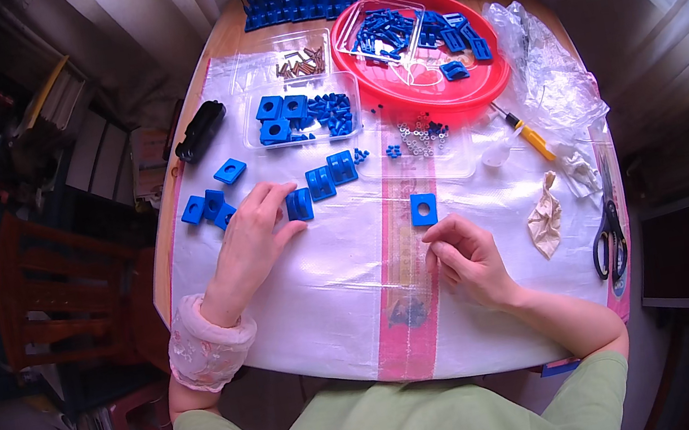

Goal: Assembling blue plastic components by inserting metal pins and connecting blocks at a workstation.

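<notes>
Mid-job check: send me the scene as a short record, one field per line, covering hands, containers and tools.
left hand: fingertips at a blue block; grip unclear
right hand: just below a blue holed plate; contact unclear
red tray: holds blue parts
tools: yellow-handled screwdriver, black-handled scissors, both at right

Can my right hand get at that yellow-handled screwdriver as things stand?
Probably yes: the yellow-handled screwdriver lies with its handle toward the right hand, and nothing visible on the table cover seems to block the way between them.
</notes>
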Tool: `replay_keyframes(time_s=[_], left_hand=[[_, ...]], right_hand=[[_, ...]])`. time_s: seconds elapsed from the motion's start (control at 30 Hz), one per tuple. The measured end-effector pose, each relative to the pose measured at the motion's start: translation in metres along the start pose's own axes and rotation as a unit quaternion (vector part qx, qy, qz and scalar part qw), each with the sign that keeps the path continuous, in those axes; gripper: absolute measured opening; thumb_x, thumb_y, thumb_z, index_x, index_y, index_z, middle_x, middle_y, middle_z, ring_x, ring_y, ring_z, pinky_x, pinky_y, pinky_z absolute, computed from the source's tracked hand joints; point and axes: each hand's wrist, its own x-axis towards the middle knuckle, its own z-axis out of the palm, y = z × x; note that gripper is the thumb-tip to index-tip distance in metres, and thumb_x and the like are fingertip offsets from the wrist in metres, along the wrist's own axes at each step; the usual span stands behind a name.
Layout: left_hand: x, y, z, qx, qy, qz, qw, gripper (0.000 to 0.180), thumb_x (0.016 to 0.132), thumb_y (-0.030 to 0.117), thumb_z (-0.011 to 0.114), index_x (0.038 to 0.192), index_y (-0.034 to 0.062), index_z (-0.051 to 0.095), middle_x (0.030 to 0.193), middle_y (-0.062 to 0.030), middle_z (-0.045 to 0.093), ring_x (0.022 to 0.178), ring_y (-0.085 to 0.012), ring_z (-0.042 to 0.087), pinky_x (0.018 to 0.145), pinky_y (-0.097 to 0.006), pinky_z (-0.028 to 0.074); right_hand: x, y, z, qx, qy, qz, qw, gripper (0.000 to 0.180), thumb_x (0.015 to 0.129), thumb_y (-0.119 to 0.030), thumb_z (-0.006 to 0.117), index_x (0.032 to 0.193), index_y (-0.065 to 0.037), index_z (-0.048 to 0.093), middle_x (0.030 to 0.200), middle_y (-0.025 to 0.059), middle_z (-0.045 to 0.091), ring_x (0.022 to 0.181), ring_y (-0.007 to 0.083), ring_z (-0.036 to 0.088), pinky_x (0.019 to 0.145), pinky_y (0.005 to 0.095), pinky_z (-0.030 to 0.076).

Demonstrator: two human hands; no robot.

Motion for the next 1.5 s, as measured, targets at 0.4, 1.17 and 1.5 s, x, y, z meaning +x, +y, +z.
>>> replay_keyframes(time_s=[0.4, 1.17, 1.5], left_hand=[[-0.009, 0.002, 0.000, 0.037, -0.037, -0.041, 0.998, 0.044, 0.077, 0.004, 0.075, 0.117, 0.0002, 0.058, 0.100, -0.0115, 0.052, 0.085, -0.0220, 0.057, 0.079, -0.031, 0.049], [0.016, 0.062, 0.035, 0.030, -0.069, 0.122, 0.990, 0.045, 0.076, 0.005, 0.074, 0.117, 0.0029, 0.057, 0.109, -0.0142, 0.055, 0.090, -0.0301, 0.060, 0.079, -0.038, 0.051], [0.045, 0.080, 0.075, 0.073, -0.061, 0.189, 0.977, 0.050, 0.071, 0.016, 0.077, 0.113, -0.0015, 0.058, 0.106, -0.0130, 0.055, 0.103, -0.0301, 0.052, 0.090, -0.037, 0.045]], right_hand=[[0.001, -0.001, 0.000, -0.020, -0.004, -0.010, 1.000, 0.013, 0.097, -0.004, 0.049, 0.109, -0.001, 0.054, 0.081, 0.0023, 0.061, 0.059, 0.0023, 0.049, 0.045, 0.0186, 0.036], [-0.005, -0.002, 0.003, -0.028, 0.032, -0.038, 0.998, 0.016, 0.095, 0.001, 0.048, 0.110, 0.000, 0.055, 0.081, 0.0040, 0.062, 0.067, 0.0041, 0.055, 0.054, 0.0187, 0.041], [-0.010, 0.004, 0.006, -0.089, 0.053, -0.154, 0.983, 0.018, 0.092, 0.006, 0.047, 0.107, 0.002, 0.055, 0.079, 0.0050, 0.060, 0.072, 0.0095, 0.059, 0.066, 0.0240, 0.048]])
